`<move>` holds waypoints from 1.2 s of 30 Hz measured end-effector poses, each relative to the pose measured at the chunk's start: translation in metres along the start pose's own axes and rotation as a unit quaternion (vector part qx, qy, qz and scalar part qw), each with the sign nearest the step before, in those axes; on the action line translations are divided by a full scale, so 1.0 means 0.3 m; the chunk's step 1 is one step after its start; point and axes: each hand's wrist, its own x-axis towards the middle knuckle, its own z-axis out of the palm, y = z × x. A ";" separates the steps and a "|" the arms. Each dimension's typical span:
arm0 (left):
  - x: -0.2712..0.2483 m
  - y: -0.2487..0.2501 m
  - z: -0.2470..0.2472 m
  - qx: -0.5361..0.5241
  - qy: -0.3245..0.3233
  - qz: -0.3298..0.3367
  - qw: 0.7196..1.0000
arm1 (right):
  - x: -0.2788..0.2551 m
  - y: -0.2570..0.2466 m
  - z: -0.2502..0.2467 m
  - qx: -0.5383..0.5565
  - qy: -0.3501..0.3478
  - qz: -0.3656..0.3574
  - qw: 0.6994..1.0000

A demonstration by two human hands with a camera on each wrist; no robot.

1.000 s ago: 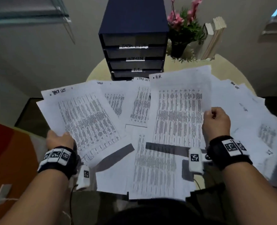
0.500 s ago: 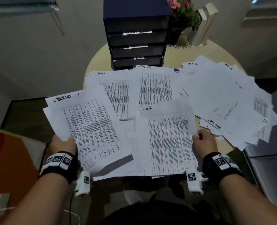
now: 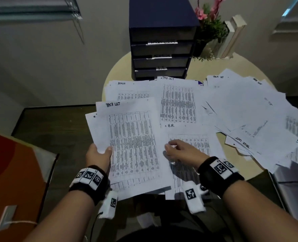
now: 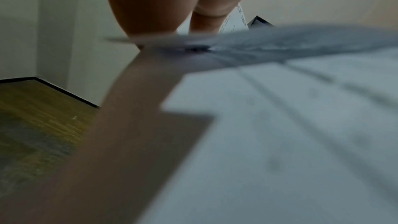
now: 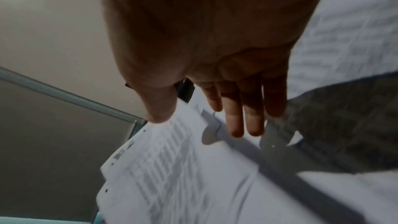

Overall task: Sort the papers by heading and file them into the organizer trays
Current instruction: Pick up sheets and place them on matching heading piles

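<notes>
1. Left hand (image 3: 98, 155): grip closed on a small stack of sheets, thumb on top at the stack's left edge. Top sheet is headed "TASK LIST" (image 3: 132, 142). The stack is held above the near-left edge of the table (image 3: 193, 67), partly overhanging it.
2. Left wrist view: blurred; thumb and a finger (image 4: 206, 21) show on the paper edge, nothing more can be read.
3. Right hand (image 3: 181, 150): grip open, fingers nearly straight, holding nothing. The fingertips (image 5: 235, 129) reach toward the right edge of the held stack; contact with paper cannot be confirmed.
4. Under the right hand lies a sheet headed "H.R." (image 3: 193, 135), flat at the table's near edge.
5. Behind it, toward the far edge: a sheet headed "ADMIN" (image 3: 127, 89) and, just beside it on the right, a second "TASK LIST" sheet (image 3: 178, 102).
6. Right side of the table: a loose overlapping pile of papers (image 3: 253, 112), several turned at angles.
7. Organizer (image 3: 160, 49): dark, stacked trays with white labels, standing at the far edge of the table.
8. Right of the organizer: potted plant with pink flowers (image 3: 209, 23), and upright books (image 3: 232, 37).
</notes>
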 end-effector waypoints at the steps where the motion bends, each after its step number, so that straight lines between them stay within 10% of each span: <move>1: 0.000 0.006 0.007 -0.020 -0.004 -0.007 1.000 | 0.014 -0.029 0.022 0.002 -0.010 0.005 1.000; 7: 0.032 -0.008 0.017 -0.078 -0.066 -0.065 0.993 | 0.101 -0.062 0.074 -0.001 0.172 -0.035 0.984; 14: 0.041 -0.017 0.002 -0.041 -0.107 -0.053 0.992 | 0.131 -0.034 0.077 -0.020 0.205 -0.014 0.978; 26: 0.071 -0.014 -0.019 0.035 0.031 0.025 0.999 | 0.145 0.088 -0.105 0.014 0.354 0.067 0.933; 36: 0.056 0.071 0.099 -0.031 0.014 0.040 0.999 | 0.167 0.065 -0.076 0.162 0.216 0.004 0.963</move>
